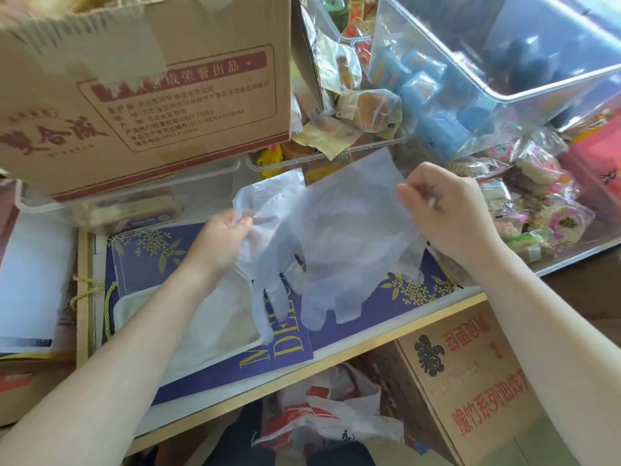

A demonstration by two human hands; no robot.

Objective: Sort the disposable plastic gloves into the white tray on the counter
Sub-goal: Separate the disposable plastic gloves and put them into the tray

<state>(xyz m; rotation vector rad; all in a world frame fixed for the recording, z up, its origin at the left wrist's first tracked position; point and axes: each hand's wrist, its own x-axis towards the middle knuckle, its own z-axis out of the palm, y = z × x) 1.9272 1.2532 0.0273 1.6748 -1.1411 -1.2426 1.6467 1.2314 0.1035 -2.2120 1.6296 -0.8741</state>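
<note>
Tray (122, 306) at worktop (336, 359) front-left edge; gloves (322, 250) held above its middle, right of tray; carton (144, 95) at back-left; snack bins (497, 79) back-right.

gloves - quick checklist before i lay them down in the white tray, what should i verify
1. Left hand has a hold: ok, it pinches the cuff edge of one glove.
2. Right hand has a hold: ok, its curled fingers pinch the cuff of the other glove.
3. Gloves separated: cannot tell, the two overlap in the middle and the film is see-through.
4. Gloves hang free: ok, the finger ends point down above the blue printed box.
5. White tray within reach: ok, it sits under the left forearm.
6. Room in the tray: cannot tell, clear film seems to lie in it already.
</note>
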